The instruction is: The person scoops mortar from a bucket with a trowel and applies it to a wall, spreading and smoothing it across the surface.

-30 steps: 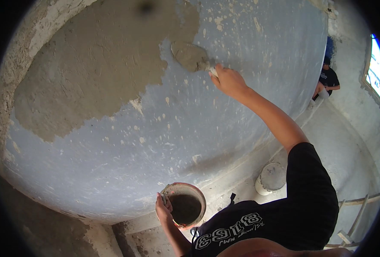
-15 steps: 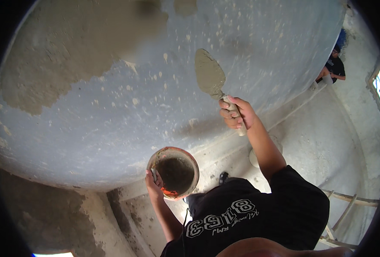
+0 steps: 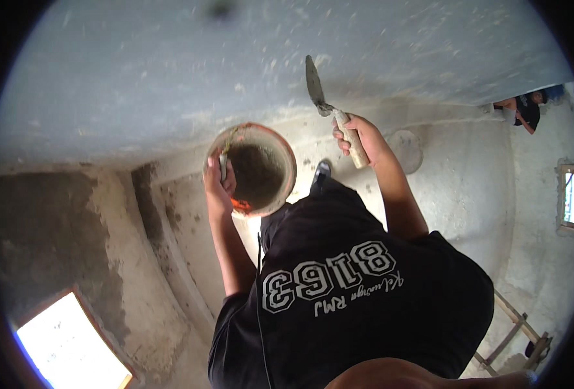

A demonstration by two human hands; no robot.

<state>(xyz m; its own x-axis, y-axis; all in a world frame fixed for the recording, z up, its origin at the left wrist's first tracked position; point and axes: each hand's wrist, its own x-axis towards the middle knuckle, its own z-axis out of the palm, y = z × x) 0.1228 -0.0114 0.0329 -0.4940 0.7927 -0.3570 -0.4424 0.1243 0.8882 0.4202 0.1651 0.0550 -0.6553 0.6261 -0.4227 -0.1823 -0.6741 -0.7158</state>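
My left hand [image 3: 221, 185] is closed on the rim of a round orange bucket [image 3: 291, 162], fingers over the edge, with a pale piece by the fingers that I cannot make out. Grey mortar [image 3: 256, 175] lies inside the bucket. Out to the right, my right hand [image 3: 359, 137] is wrapped round the wooden handle of a trowel [image 3: 314, 84]. Its mortar-coated blade points up and away, seen nearly edge-on, in front of the bluish-grey wall [image 3: 170, 78]. Whether the blade touches the wall I cannot tell.
Another person [image 3: 527, 111] in black is at the far right by the wall. A wooden ladder-like frame [image 3: 510, 337] stands at lower right. Bright windows are at lower left [image 3: 73, 343] and right [image 3: 571, 198]. A pale round object [image 3: 405, 150] is beyond my right forearm.
The view has tilted, so the fresh plaster patch at upper left is out of sight. The trowel blade has turned from face-on to nearly edge-on. Both hands keep their holds.
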